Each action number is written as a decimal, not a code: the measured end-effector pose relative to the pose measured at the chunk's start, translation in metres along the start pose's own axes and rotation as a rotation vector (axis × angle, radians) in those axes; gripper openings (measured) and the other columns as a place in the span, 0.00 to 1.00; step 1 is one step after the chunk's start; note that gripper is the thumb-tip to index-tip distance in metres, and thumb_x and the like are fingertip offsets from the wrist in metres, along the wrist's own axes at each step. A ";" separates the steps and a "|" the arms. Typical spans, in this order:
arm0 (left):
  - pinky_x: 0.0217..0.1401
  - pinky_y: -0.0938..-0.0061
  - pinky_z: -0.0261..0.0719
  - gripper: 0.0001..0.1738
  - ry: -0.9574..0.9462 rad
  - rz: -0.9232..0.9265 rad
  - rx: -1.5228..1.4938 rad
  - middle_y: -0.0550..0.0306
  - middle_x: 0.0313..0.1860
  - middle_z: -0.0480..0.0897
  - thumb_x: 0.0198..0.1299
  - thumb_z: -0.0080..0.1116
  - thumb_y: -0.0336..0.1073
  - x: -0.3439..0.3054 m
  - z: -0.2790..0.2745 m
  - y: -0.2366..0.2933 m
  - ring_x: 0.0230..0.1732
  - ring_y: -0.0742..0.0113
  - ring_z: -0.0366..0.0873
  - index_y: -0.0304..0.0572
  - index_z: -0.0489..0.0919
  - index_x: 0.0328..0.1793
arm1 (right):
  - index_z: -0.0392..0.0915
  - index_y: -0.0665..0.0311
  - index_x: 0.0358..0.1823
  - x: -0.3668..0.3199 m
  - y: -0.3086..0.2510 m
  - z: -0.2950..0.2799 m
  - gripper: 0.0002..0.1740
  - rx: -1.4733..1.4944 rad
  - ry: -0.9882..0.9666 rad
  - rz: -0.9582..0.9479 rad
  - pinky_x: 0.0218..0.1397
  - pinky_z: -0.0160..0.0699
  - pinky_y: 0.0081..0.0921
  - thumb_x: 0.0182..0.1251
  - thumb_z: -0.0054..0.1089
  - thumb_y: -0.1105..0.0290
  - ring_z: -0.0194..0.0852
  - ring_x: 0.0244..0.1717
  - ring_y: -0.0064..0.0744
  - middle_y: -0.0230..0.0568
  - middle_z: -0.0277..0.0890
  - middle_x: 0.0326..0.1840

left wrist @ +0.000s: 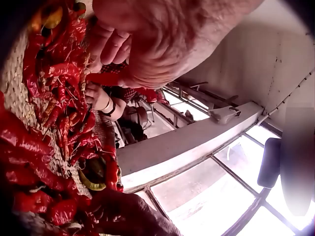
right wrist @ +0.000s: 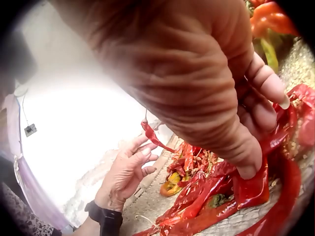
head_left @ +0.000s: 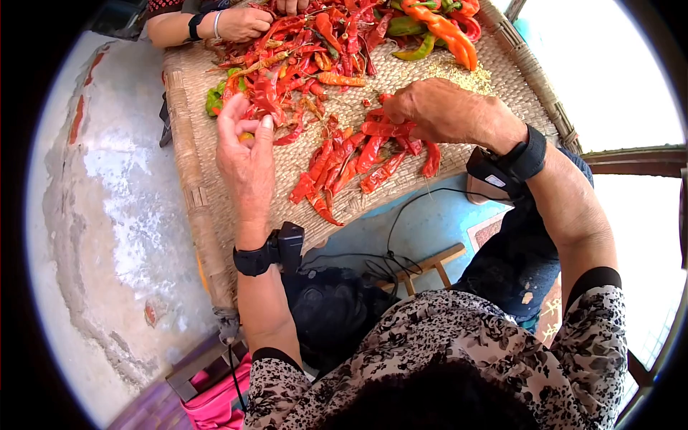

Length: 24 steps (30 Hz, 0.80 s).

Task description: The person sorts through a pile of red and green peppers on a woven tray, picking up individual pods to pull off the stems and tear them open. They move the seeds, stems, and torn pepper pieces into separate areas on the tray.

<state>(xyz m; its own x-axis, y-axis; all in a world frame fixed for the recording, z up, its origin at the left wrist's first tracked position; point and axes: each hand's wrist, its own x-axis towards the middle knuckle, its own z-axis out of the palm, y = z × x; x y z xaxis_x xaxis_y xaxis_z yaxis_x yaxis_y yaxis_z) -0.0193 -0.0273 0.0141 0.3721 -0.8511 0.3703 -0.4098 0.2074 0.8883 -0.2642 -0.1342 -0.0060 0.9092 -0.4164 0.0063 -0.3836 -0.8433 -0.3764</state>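
My left hand is raised over the left part of the woven tray, pinching a red chili pepper between thumb and fingers. That pepper also shows at the thumb tip in the left wrist view. Over a row of wrinkled red chili peppers near the tray's front edge, my right hand reaches down. Its thumb and curled fingers grip a glossy red chili pepper at the end of that row. A larger heap of red chili peppers lies farther back.
Another person's hand works in the heap at the back left. Large orange peppers and green ones lie at the back right, near scattered pale seeds. Below the tray are a loose black cable and a wooden bar.
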 end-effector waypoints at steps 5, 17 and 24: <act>0.41 0.68 0.78 0.11 -0.325 -0.083 0.528 0.53 0.34 0.83 0.59 0.62 0.36 -0.005 -0.015 -0.008 0.33 0.60 0.80 0.39 0.79 0.45 | 0.74 0.70 0.33 0.002 -0.005 -0.001 0.08 -0.053 -0.048 0.016 0.37 0.80 0.39 0.59 0.62 0.73 0.81 0.34 0.49 0.48 0.78 0.28; 0.32 0.79 0.72 0.06 -0.478 -0.172 0.232 0.63 0.27 0.78 0.63 0.58 0.31 -0.011 -0.007 -0.015 0.27 0.79 0.73 0.35 0.76 0.38 | 0.77 0.68 0.35 -0.004 -0.005 -0.019 0.06 0.177 -0.015 0.018 0.37 0.79 0.38 0.57 0.62 0.74 0.80 0.35 0.47 0.49 0.78 0.30; 0.40 0.75 0.77 0.14 0.304 0.339 0.685 0.59 0.36 0.81 0.65 0.59 0.35 0.011 -0.029 -0.003 0.34 0.68 0.76 0.36 0.76 0.53 | 0.77 0.68 0.33 -0.003 -0.002 -0.013 0.07 0.189 0.095 -0.022 0.34 0.78 0.37 0.58 0.64 0.71 0.81 0.33 0.46 0.48 0.79 0.27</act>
<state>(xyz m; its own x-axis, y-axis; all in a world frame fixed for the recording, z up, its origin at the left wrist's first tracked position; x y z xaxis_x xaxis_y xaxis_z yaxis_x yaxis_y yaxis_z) 0.0103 -0.0231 0.0234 0.3054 -0.6072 0.7335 -0.9213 0.0061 0.3887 -0.2682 -0.1353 0.0072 0.8942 -0.4364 0.0999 -0.3188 -0.7774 -0.5423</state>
